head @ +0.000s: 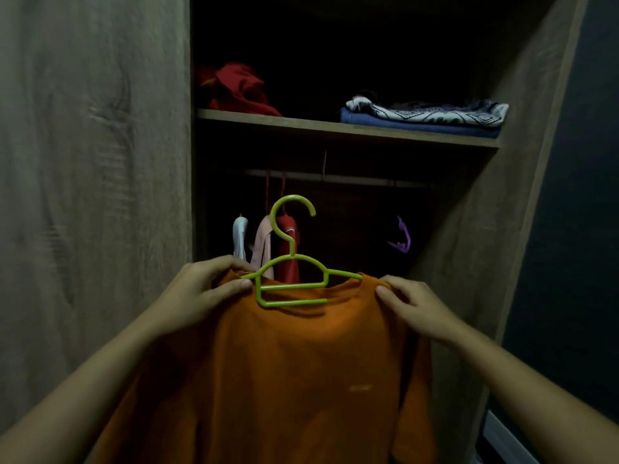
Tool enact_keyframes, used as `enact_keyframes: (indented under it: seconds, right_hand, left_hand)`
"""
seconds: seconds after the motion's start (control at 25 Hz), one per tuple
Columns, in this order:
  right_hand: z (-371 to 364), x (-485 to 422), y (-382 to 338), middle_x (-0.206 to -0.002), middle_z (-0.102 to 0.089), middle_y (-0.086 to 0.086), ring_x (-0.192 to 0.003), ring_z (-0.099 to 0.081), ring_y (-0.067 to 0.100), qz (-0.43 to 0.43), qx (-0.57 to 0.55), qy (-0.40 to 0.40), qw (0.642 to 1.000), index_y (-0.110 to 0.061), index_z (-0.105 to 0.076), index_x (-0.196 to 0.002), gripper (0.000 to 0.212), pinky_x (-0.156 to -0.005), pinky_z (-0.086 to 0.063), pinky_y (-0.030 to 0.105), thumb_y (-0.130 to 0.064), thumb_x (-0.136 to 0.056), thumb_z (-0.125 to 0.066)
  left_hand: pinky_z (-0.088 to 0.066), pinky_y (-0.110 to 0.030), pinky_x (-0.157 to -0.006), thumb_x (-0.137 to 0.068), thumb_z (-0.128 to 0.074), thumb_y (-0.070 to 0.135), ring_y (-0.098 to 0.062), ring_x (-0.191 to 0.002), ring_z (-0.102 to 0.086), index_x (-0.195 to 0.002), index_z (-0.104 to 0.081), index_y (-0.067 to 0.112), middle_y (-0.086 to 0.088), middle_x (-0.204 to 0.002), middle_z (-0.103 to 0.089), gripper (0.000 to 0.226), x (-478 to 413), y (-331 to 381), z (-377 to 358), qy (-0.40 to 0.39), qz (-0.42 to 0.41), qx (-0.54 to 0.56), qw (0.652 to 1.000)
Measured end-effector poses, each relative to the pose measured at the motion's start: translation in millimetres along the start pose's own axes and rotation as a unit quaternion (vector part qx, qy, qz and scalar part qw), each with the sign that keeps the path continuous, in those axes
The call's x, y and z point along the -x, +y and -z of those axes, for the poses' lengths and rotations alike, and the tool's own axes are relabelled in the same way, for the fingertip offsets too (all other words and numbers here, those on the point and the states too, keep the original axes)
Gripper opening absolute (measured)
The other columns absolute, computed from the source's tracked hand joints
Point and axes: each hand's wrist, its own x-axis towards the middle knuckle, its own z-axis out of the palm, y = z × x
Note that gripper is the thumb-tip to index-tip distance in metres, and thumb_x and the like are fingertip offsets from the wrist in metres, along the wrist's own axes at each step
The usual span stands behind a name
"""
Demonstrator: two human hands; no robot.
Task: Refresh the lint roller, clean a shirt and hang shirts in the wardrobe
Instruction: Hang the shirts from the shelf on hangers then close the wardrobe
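Observation:
An orange shirt hangs in front of me on a lime-green plastic hanger whose hook points up toward the open wardrobe. My left hand pinches the shirt's left shoulder at the hanger's end. My right hand grips the right shoulder of the shirt. The wardrobe rail runs across the dark lower compartment, above and behind the hanger's hook. No lint roller is in view.
A white, a pink and a red garment hang at the rail's left; a purple hanger hangs at the right. The shelf above bears crumpled red clothes and folded blue and patterned clothes. The wardrobe door stands at left.

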Motion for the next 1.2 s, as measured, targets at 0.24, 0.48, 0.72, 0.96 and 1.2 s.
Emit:
enact_keyframes:
  seconds: [0.24,0.48,0.72,0.96,1.2]
  right_hand:
    - [3.7,-4.4,11.5,-0.080,-0.067,-0.016,-0.082,-0.062,0.006,-0.026,-0.057,0.065,0.996,-0.040,-0.067,-0.084,0.033,-0.078,-0.045,0.028,-0.065,-0.081,-0.047]
    - [2.1,0.7,8.1,-0.107,-0.063,-0.012,-0.104,-0.057,0.010,-0.068,0.038,0.076,0.994,-0.039,-0.061,-0.110,0.043,-0.095,-0.041,0.039,-0.067,-0.082,-0.043]
    - [-45.6,-15.3,-48.2,-0.091,-0.062,-0.002,-0.085,-0.060,0.012,-0.096,-0.030,0.081,0.992,-0.018,-0.050,-0.121,0.030,-0.080,-0.046,0.030,-0.028,-0.093,-0.051]
    - [-51.7,-40.0,-54.3,-0.095,-0.061,0.007,-0.086,-0.056,0.019,-0.290,-0.328,0.035,0.898,-0.013,-0.055,-0.099,0.024,-0.089,-0.047,0.039,-0.032,-0.096,-0.042]
    - [-42.9,-72.9,-17.6,-0.082,-0.062,0.002,-0.081,-0.059,0.017,-0.309,-0.350,0.084,0.881,-0.007,-0.059,-0.116,0.038,-0.087,-0.048,0.035,-0.034,-0.090,-0.052]
  left_hand:
    - [-0.048,-0.010,-0.075,-0.084,-0.035,0.066,0.013,-0.099,-0.055,-0.113,-0.046,0.055,0.029,-0.110,-0.053,0.033,3.2,-10.6,22.8,-0.083,0.083,-0.063,0.991]
    - [-0.052,-0.022,-0.072,-0.072,-0.044,0.076,-0.001,-0.087,-0.065,-0.096,-0.066,0.036,0.015,-0.093,-0.068,0.052,20.6,-16.3,15.6,-0.005,0.089,0.006,0.996]
    - [-0.045,-0.022,-0.055,-0.091,-0.042,0.049,-0.015,-0.078,-0.064,-0.103,-0.060,0.025,0.002,-0.087,-0.067,0.032,6.4,23.5,-52.8,0.057,0.123,-0.254,0.958]
    - [-0.051,-0.033,-0.072,-0.095,-0.033,0.046,-0.027,-0.088,-0.065,-0.106,-0.051,0.023,-0.003,-0.095,-0.067,0.031,-23.2,52.3,-121.6,0.034,0.161,-0.324,0.932]
    - [-0.038,-0.026,-0.085,-0.093,-0.033,0.053,-0.014,-0.102,-0.057,-0.124,-0.054,0.025,0.004,-0.109,-0.064,0.046,-75.1,48.3,-124.2,0.079,0.153,-0.089,0.981]
